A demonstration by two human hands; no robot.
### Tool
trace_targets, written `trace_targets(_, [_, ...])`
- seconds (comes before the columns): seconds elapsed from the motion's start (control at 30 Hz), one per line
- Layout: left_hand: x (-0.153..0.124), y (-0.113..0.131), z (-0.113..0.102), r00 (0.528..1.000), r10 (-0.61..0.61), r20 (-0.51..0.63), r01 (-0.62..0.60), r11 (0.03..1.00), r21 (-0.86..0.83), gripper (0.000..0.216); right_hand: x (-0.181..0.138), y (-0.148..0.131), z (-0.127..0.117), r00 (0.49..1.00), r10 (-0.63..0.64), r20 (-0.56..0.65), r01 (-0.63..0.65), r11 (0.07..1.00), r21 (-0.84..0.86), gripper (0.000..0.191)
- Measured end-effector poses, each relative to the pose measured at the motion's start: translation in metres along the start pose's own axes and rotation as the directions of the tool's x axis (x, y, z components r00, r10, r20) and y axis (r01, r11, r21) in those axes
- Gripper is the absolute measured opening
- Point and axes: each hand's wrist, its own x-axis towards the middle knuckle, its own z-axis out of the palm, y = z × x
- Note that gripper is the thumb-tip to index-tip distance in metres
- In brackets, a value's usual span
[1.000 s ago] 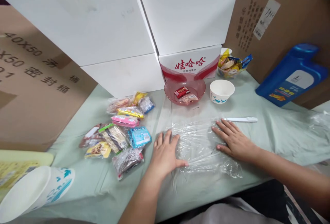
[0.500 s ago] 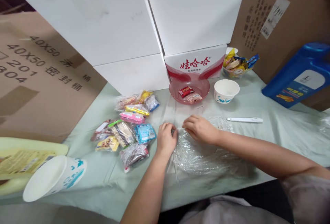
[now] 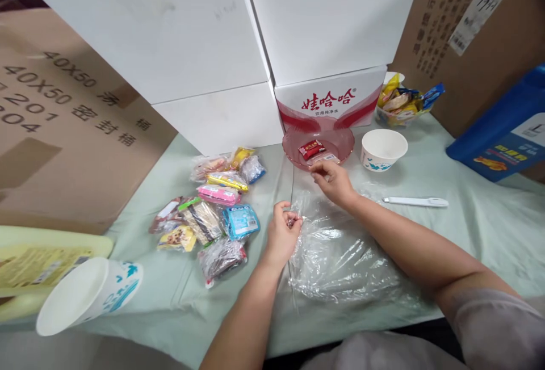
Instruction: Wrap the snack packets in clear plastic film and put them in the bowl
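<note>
The left hand [image 3: 281, 232] pinches its fingers on the left edge of a crumpled clear plastic film sheet [image 3: 340, 253] lying on the pale green tabletop [image 3: 468, 234]. The right hand [image 3: 334, 181] pinches its far corner, just before a pink glass bowl [image 3: 343, 138].

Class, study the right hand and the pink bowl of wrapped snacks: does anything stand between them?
Nothing visible does. The right hand is at the near rim of the pink bowl. The clear plastic bag lies nearer the person, under that forearm, its edge pinched by the left hand.
</note>
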Motion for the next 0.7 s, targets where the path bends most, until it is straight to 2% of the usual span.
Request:
trace_targets(0.03, [0.000, 0.000, 0.000, 1.000, -0.006, -0.014, 0.006, 1.000, -0.002, 0.046, -0.001, -0.001, -0.003, 0.997, -0.069, -0.041, 0.067, 0.997, -0.047, 0.013])
trace_targets(0.07, [0.000, 0.001, 0.000, 0.999, -0.008, -0.031, 0.008, 1.000, -0.002, 0.049, -0.002, -0.003, -0.005, 0.991, -0.132, -0.031, 0.129, 0.988, -0.087, 0.014])
trace_targets(0.1, [0.000, 0.001, 0.000, 0.999, -0.004, -0.053, 0.004, 1.000, 0.006, 0.051, -0.005, -0.005, -0.005, 0.982, -0.184, 0.030, 0.186, 0.975, -0.118, 0.015])
trace_targets(0.17, [0.003, 0.000, -0.003, 0.995, 0.026, -0.100, -0.020, 0.998, 0.058, 0.053, -0.012, -0.008, 0.001, 0.933, -0.253, 0.255, 0.300, 0.939, -0.165, 0.017])
trace_targets(0.23, [0.006, 0.000, -0.009, 0.986, 0.070, -0.154, -0.046, 0.987, 0.152, 0.050, -0.020, -0.007, 0.011, 0.837, -0.255, 0.484, 0.405, 0.883, -0.237, 0.018])
trace_targets(0.27, [0.008, 0.001, -0.013, 0.975, 0.103, -0.196, -0.060, 0.975, 0.214, 0.048, -0.023, -0.005, 0.017, 0.795, -0.231, 0.561, 0.447, 0.849, -0.283, 0.019])
trace_targets(0.3, [0.009, 0.002, -0.016, 0.957, 0.154, -0.244, -0.081, 0.955, 0.287, 0.044, -0.026, -0.003, 0.023, 0.770, -0.201, 0.605, 0.473, 0.817, -0.330, 0.020])
trace_targets(0.37, [0.010, 0.006, -0.022, 0.907, 0.316, -0.278, -0.175, 0.884, 0.433, 0.030, -0.029, 0.001, 0.030, 0.763, -0.153, 0.628, 0.486, 0.777, -0.401, 0.026])
trace_targets(0.4, [0.010, 0.008, -0.024, 0.890, 0.406, -0.210, -0.266, 0.834, 0.483, 0.021, -0.029, 0.003, 0.032, 0.765, -0.143, 0.628, 0.486, 0.768, -0.417, 0.028])
trace_targets(0.47, [0.007, 0.012, -0.023, 0.850, 0.519, 0.094, -0.495, 0.724, 0.481, 0.008, -0.029, 0.004, 0.034, 0.761, -0.144, 0.633, 0.492, 0.764, -0.417, 0.034])
trace_targets(0.53, [0.004, 0.015, -0.019, 0.772, 0.508, 0.383, -0.635, 0.655, 0.410, 0.005, -0.028, 0.003, 0.032, 0.748, -0.143, 0.649, 0.502, 0.761, -0.411, 0.039])
trace_targets(0.57, [0.002, 0.016, -0.016, 0.751, 0.477, 0.456, -0.652, 0.642, 0.403, 0.007, -0.027, 0.002, 0.030, 0.739, -0.137, 0.660, 0.511, 0.752, -0.416, 0.040])
trace_targets(0.6, [0.001, 0.016, -0.015, 0.755, 0.446, 0.481, -0.645, 0.638, 0.420, 0.011, -0.025, 0.001, 0.027, 0.728, -0.126, 0.673, 0.523, 0.737, -0.428, 0.038])
trace_targets(0.7, [-0.001, 0.015, -0.015, 0.793, 0.395, 0.464, -0.599, 0.644, 0.475, 0.020, -0.020, 0.002, 0.004, 0.693, -0.077, 0.717, 0.585, 0.641, -0.496, 0.031])
